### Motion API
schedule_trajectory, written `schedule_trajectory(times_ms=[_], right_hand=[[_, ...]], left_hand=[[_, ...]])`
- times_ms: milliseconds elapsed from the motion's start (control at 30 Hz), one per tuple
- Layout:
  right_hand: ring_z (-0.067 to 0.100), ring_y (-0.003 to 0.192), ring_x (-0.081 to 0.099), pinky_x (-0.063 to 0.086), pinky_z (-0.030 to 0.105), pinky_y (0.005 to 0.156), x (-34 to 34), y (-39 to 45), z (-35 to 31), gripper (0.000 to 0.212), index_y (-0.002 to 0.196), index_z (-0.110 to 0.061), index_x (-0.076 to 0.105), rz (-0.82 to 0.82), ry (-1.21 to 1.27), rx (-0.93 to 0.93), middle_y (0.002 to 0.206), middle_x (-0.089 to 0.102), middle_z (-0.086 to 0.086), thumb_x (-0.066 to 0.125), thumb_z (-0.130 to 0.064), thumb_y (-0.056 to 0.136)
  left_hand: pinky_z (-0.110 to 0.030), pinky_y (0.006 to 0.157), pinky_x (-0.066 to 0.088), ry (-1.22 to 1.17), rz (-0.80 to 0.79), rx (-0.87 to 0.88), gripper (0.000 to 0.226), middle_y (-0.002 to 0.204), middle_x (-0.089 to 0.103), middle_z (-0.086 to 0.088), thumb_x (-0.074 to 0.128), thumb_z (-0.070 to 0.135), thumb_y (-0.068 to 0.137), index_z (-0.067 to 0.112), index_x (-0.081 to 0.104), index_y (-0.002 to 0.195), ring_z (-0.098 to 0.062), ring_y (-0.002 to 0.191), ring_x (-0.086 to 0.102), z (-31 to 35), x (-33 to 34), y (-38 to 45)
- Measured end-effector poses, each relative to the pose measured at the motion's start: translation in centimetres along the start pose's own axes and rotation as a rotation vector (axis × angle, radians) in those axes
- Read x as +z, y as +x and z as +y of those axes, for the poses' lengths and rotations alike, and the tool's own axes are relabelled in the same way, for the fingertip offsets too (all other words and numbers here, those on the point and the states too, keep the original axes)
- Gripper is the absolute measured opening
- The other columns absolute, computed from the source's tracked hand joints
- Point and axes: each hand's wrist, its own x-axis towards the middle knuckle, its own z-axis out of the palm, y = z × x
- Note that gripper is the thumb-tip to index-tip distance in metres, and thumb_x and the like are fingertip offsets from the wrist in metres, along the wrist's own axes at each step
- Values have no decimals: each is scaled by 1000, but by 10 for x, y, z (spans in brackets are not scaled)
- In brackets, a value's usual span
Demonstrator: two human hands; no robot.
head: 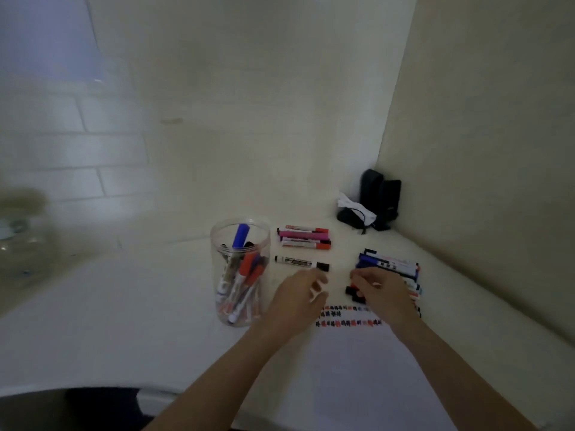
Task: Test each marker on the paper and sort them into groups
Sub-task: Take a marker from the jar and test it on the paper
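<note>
A clear plastic jar [239, 275] holds several markers with blue, red and black caps. Behind it lies a small group of red and pink markers [303, 237]. A single black-capped marker [301, 263] lies alone just beyond my left hand [298, 301], whose fingers are loosely spread and hold nothing. My right hand [384, 292] lies over a pile of blue, black and red markers [390, 265], fingers curled onto one at the pile's near edge. The white paper [367, 368] carries rows of red and black test marks under both hands.
A black pouch and dark case [378, 202] with a white scrap sit in the far corner against the wall [482, 150], which runs close along the right. A dark rounded edge [62, 409] shows at the bottom left.
</note>
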Motion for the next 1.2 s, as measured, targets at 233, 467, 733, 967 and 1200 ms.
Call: schedule_trajectory(times_ms=[233, 467, 733, 967, 1200], right_hand=[[19, 100, 61, 49, 34, 87, 17, 51, 13, 28, 120, -21, 66, -187, -786, -330, 111, 63, 2, 53, -32, 97], [30, 123, 38, 33, 46, 101, 87, 107, 11, 47, 142, -26, 44, -303, -1072, -271, 135, 38, 12, 40, -46, 100], [16, 83, 59, 41, 35, 86, 74, 88, -3, 29, 103, -22, 70, -163, -811, -355, 85, 66, -3, 54, -44, 95], [19, 58, 53, 42, 22, 49, -39, 19, 17, 25, 89, 0, 64, -61, -4, 130, 69, 60, 11, 69, -24, 86], [8, 54, 45, 34, 21, 47, -64, -63, 64, 23, 95, -6, 70, -17, 518, 388, 74, 67, 8, 63, -28, 92]], left_hand=[[-19, 67, 53, -112, 82, -266, 25, 86, 58, 9, 62, 24, 89, 29, 51, 111, -5, 74, 58, -57, 41, 4], [-12, 62, 46, -75, 96, -223, 27, 88, 54, 12, 64, 31, 86, 33, 50, 109, -3, 72, 55, -66, 49, 6], [-13, 60, 44, -91, 129, -206, 22, 84, 54, 10, 63, 21, 86, 30, 51, 102, -5, 69, 53, -70, 48, 6], [-17, 68, 45, -98, 138, -203, 17, 87, 58, 8, 65, 19, 87, 22, 59, 102, -6, 73, 55, -65, 44, 1], [-19, 86, 42, -47, -11, 36, 24, 105, 56, 8, 49, 33, 97, 22, 61, 116, -5, 95, 50, -1, 50, -10]])
